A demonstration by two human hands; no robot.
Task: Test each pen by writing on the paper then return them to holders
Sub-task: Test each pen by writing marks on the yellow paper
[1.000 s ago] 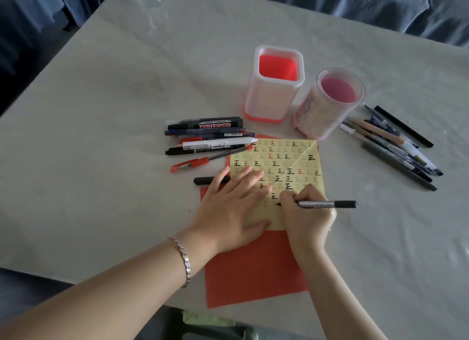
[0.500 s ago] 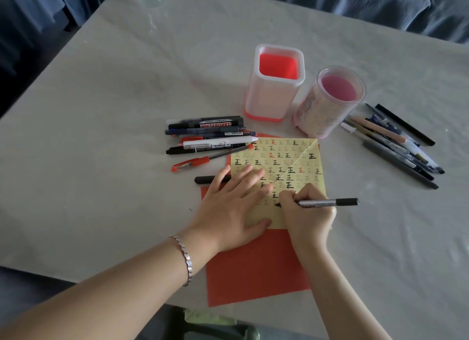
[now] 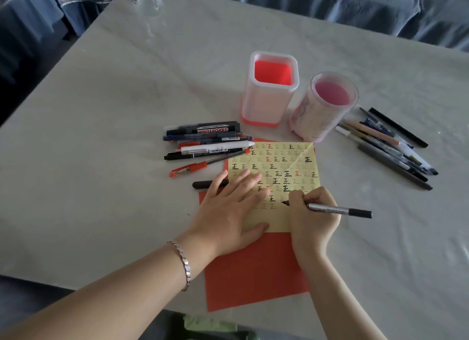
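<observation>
**Two holders wait while one pen is tested**

The step in hand is the writing test. The right hand [image 3: 313, 217] has its grip closed on a slim grey-barrelled pen with a black end [image 3: 337, 209], fingers pinched low near the tip. The tip meets the square yellow paper ruled in small character boxes [image 3: 279, 167], in the lower rows beside marks already written. The left hand [image 3: 228, 212] lies flat with its fingers straight and its grip apart, pressing the paper's left side to steady it. The paper lies on a sheet of red card [image 3: 253, 271] on the pale marbled tabletop [image 3: 127, 98].

A short black pen or cap [image 3: 203, 184] pokes out from under the left hand's fingers. I cannot tell which it is.

Behind the paper stand a square white holder with a red inside [image 3: 269, 106] and a round clear pink holder [image 3: 314, 121]. No pen shows in either. A cluster of markers and pens [image 3: 210, 141] lies just left of the paper, and a second fan of pens [image 3: 390, 149] lies to the right of the round holder.

Judging by all this, the task is far from done. The next move likely calls for finishing the character, lifting the tip clear without a smear and, if that black piece is its cap, closing the pen. The pen then goes upright into a holder without tipping it.
</observation>
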